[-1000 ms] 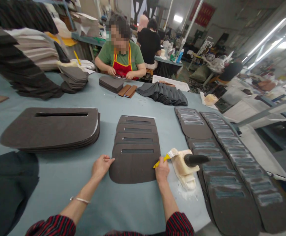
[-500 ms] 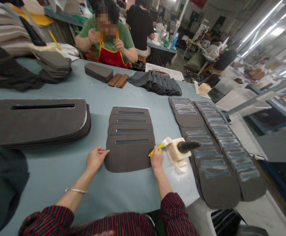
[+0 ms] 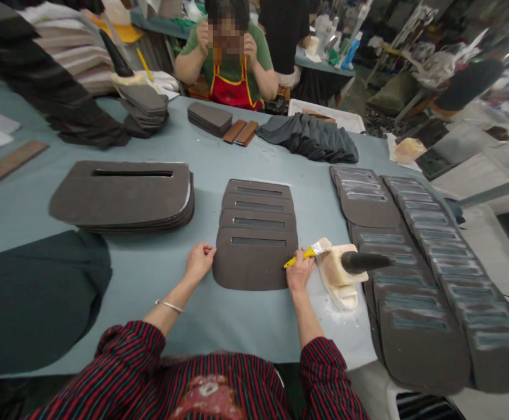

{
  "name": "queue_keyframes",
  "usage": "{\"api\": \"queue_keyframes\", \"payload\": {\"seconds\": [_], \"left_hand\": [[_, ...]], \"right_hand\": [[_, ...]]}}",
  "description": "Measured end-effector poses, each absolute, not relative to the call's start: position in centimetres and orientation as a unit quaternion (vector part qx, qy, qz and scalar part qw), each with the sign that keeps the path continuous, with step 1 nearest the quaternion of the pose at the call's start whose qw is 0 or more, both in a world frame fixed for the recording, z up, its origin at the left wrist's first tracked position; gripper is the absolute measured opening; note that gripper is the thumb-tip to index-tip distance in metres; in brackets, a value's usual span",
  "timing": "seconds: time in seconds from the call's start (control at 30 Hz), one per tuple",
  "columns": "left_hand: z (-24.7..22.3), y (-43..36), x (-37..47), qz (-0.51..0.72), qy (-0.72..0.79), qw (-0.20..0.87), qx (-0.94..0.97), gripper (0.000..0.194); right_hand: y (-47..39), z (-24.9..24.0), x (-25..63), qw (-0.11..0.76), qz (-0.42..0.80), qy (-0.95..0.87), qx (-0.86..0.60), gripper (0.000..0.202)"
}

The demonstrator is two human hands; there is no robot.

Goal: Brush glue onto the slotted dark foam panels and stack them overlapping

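Observation:
In front of me, several dark brown panels [image 3: 257,265], each with a long slot, lie overlapped like steps on the table. My left hand [image 3: 200,261] pinches the left edge of the nearest panel between thumb and fingers. At that panel's right edge is my right hand [image 3: 300,272], closed around a yellow-handled brush [image 3: 311,252] with whitish bristles, its fingers also touching the panel. Right beside the bristles stands a cream-coloured, crusted block [image 3: 337,265] with a black cone-shaped piece sticking out of it.
A thick stack of slotted panels [image 3: 123,195] sits left. Rows of panels with whitish smears around their slots [image 3: 421,350] cover the right side. Dark fabric [image 3: 39,303] lies near left. Grey cloth pieces [image 3: 309,137] and brown strips [image 3: 240,133] lie farther back. Another person [image 3: 237,70] sits across the table.
My view has swung left, so the table's contents appear farther right. Both hands stay at the panel's edges, and the brush remains in my right hand.

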State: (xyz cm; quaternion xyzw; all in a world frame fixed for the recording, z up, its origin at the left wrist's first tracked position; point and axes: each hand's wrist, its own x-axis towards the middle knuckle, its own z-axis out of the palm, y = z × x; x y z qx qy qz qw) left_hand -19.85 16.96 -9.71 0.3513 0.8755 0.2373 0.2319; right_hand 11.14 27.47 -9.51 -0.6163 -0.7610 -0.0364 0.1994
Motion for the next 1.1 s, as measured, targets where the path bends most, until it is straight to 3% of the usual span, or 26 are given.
{"api": "queue_keyframes", "payload": {"seconds": [0.33,0.5,0.7,0.83,0.93,1.1], "left_hand": [[-6.5,15.2,-16.7,0.235,0.848,0.184,0.439,0.031],[-5.6,14.0,-19.1,0.226,0.859,0.183,0.421,0.036],[-4.9,0.5,-28.6,0.178,0.97,-0.054,0.158,0.059],[-4.7,-8.8,-34.2,0.221,0.971,0.064,0.064,0.047],[-4.6,-10.7,-36.0,0.27,0.951,0.125,0.079,0.037],[-4.3,-6.7,-31.2,0.389,0.878,0.246,0.135,0.059]], "right_hand": [[27.9,-10.5,9.4,0.252,-0.025,-0.792,-0.556,0.018],[27.6,-9.3,10.2,0.271,-0.015,-0.797,-0.54,0.02],[23.4,-8.5,11.9,0.307,0.027,-0.804,-0.508,0.044],[20.1,-8.8,9.2,0.338,0.027,-0.811,-0.477,0.046],[16.9,-8.0,4.3,0.347,0.08,-0.835,-0.419,0.039],[10.5,-5.6,-4.6,0.312,0.244,-0.881,-0.257,0.026]]}}
